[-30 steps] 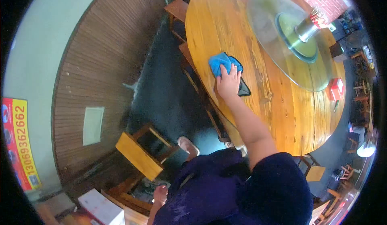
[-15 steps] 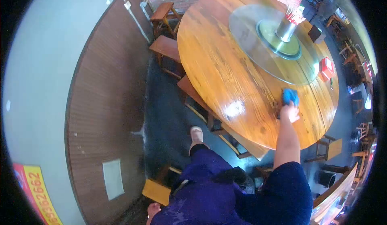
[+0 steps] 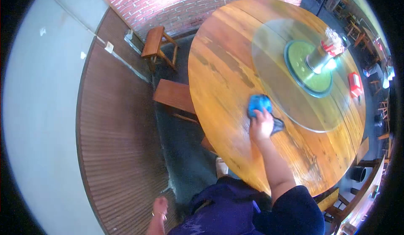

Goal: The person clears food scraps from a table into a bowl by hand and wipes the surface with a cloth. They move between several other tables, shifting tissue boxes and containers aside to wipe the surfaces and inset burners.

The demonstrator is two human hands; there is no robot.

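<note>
My right hand [image 3: 261,125] grips a blue cloth [image 3: 259,104] against the top of the round wooden table [image 3: 219,83], left of the glass turntable [image 3: 273,66]. A dark part of the cloth sticks out beside the palm. Down at the lower left, my left hand [image 3: 160,206] hangs with curled fingers, away from the table and near the panelled wall; it holds nothing that I can see.
A metal holder [image 3: 318,60] with red and white items stands on the turntable's green centre. A red box [image 3: 355,84] sits near the right rim. Wooden stools [image 3: 155,41] and a bench [image 3: 174,95] line the left side. A brick wall [image 3: 189,7] rises behind.
My right hand has moved the blue cloth left across the tabletop, from the turntable's near side. The view has shifted, and my left hand sits a little higher in it.
</note>
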